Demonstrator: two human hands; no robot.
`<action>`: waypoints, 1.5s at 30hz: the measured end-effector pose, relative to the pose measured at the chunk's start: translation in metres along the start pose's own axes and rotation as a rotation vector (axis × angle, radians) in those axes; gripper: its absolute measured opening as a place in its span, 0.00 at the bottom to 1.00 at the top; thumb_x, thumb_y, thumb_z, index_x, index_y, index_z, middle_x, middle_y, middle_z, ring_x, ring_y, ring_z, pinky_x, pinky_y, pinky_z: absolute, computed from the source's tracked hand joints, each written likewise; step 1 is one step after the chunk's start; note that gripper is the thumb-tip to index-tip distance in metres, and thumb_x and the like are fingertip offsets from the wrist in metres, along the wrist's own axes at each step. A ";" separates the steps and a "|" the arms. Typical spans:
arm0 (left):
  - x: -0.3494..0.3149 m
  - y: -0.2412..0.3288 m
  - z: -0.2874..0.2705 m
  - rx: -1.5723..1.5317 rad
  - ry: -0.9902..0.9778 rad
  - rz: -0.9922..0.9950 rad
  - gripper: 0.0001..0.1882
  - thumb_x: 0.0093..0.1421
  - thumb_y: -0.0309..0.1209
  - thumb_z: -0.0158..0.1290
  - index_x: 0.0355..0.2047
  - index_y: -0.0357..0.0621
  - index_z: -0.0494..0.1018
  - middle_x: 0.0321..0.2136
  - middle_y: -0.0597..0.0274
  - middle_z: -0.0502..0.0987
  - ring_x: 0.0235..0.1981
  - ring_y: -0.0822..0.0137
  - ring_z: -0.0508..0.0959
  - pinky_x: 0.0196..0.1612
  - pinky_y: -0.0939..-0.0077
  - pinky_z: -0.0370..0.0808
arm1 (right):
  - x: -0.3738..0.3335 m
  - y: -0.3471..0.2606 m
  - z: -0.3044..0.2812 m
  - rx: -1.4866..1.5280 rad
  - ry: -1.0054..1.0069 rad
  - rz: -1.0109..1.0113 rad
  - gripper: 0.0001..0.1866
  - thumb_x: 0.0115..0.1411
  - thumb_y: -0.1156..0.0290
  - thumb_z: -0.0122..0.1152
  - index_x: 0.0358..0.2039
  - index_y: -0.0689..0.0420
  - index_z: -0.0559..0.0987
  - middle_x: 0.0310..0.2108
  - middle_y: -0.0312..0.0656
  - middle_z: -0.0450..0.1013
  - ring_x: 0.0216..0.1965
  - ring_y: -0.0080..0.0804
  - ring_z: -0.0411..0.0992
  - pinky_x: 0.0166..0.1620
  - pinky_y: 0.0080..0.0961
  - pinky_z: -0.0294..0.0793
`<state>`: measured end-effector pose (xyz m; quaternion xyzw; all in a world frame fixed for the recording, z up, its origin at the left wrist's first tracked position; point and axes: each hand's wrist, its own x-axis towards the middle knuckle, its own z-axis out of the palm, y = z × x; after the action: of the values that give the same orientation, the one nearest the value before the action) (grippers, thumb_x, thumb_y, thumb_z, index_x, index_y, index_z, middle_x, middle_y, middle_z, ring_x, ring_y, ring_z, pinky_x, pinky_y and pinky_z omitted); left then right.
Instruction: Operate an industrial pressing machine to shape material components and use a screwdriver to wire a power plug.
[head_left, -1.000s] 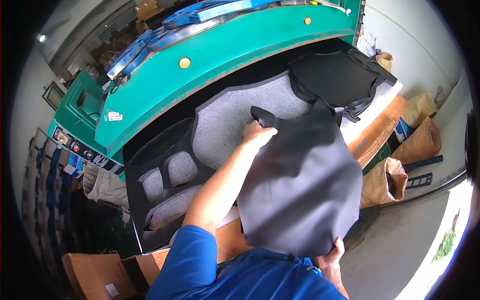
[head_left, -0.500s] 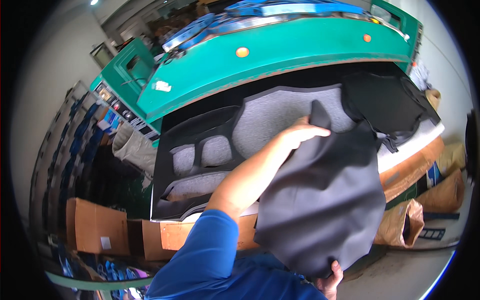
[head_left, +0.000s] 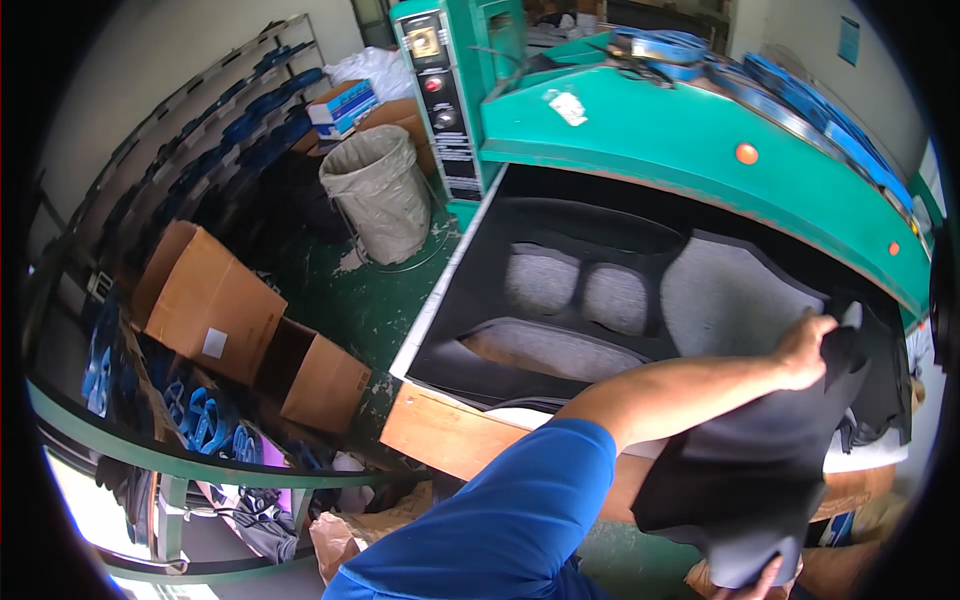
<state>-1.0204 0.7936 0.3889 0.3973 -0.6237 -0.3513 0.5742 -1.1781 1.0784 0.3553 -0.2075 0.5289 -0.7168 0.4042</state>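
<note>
A cut piece of smooth black sheet material (head_left: 735,460) hangs between my hands at the front edge of the press table. My left hand (head_left: 803,352), arm stretched across the picture, is closed on its upper end. At the lower end my right hand (head_left: 765,582) grips the rim; only part of its fingers shows. Behind them lies a black sheet (head_left: 470,290) with shaped cut-outs, through which grey fuzzy material (head_left: 725,300) shows. More black material (head_left: 880,365) lies at the table's right end, partly hidden by the held piece.
A green press beam (head_left: 660,125) spans the table's back, with a control panel (head_left: 440,110) at its left. Blue cutting dies (head_left: 800,90) lie on top. Left are a grey bin (head_left: 380,195), cardboard boxes (head_left: 215,305), a rack (head_left: 225,125) and a green-framed shelf (head_left: 190,460).
My view has swung to the left, so the table and press sit further right and the bin and boxes show more. The held black piece is now more folded; both hands still hold it.
</note>
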 end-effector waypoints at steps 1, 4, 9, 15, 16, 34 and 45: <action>-0.009 0.034 -0.020 -0.110 -0.063 0.002 0.22 0.45 0.13 0.52 0.43 0.38 0.73 0.45 0.41 0.68 0.50 0.40 0.70 0.53 0.57 0.69 | -0.005 -0.012 0.009 -0.025 0.033 -0.117 0.21 0.58 0.65 0.60 0.48 0.65 0.76 0.50 0.48 0.73 0.52 0.40 0.70 0.57 0.39 0.70; 0.015 0.016 -0.057 -1.055 0.382 -0.134 0.29 0.41 0.08 0.46 0.48 0.33 0.69 0.52 0.39 0.65 0.59 0.44 0.65 0.60 0.65 0.65 | -0.013 0.009 0.069 -0.084 -0.048 -0.281 0.16 0.56 0.67 0.59 0.44 0.58 0.81 0.49 0.44 0.75 0.50 0.39 0.71 0.55 0.39 0.70; -0.031 0.095 -0.248 -0.620 0.335 0.410 0.19 0.48 0.12 0.48 0.42 0.39 0.67 0.45 0.50 0.68 0.49 0.57 0.69 0.52 0.66 0.67 | -0.073 0.052 0.132 -0.020 -0.196 -0.201 0.19 0.55 0.67 0.60 0.47 0.60 0.77 0.50 0.46 0.74 0.51 0.40 0.71 0.57 0.39 0.68; -0.101 0.108 -0.502 -0.008 0.362 0.282 0.23 0.41 0.13 0.50 0.42 0.30 0.73 0.43 0.41 0.73 0.47 0.52 0.74 0.49 0.67 0.71 | -0.138 0.099 0.226 0.096 -0.460 -0.078 0.24 0.55 0.66 0.61 0.51 0.63 0.73 0.52 0.49 0.72 0.53 0.42 0.70 0.59 0.39 0.66; -0.126 0.117 -0.538 0.031 0.417 0.231 0.21 0.38 0.12 0.51 0.37 0.28 0.72 0.40 0.44 0.72 0.45 0.54 0.73 0.49 0.64 0.70 | -0.146 0.108 0.242 0.120 -0.504 -0.051 0.25 0.55 0.66 0.61 0.52 0.64 0.73 0.53 0.49 0.71 0.53 0.42 0.70 0.60 0.39 0.66; -0.376 0.010 -0.829 0.452 1.174 -0.336 0.17 0.43 0.20 0.58 0.37 0.37 0.77 0.34 0.52 0.73 0.36 0.56 0.75 0.41 0.69 0.73 | -0.365 0.232 0.531 -0.252 -1.203 0.401 0.32 0.45 0.70 0.76 0.50 0.61 0.74 0.42 0.41 0.76 0.43 0.34 0.76 0.49 0.29 0.75; -0.403 -0.100 -0.928 0.493 1.297 -0.500 0.19 0.42 0.20 0.58 0.38 0.35 0.77 0.35 0.51 0.74 0.39 0.53 0.75 0.45 0.66 0.73 | -0.402 0.328 0.656 -0.475 -1.428 0.672 0.24 0.53 0.74 0.68 0.50 0.64 0.74 0.44 0.44 0.77 0.42 0.36 0.77 0.46 0.33 0.78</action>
<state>-0.0779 1.1286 0.2099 0.7730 -0.1105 -0.0157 0.6245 -0.3479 0.9748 0.3360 -0.5238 0.3160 -0.1223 0.7815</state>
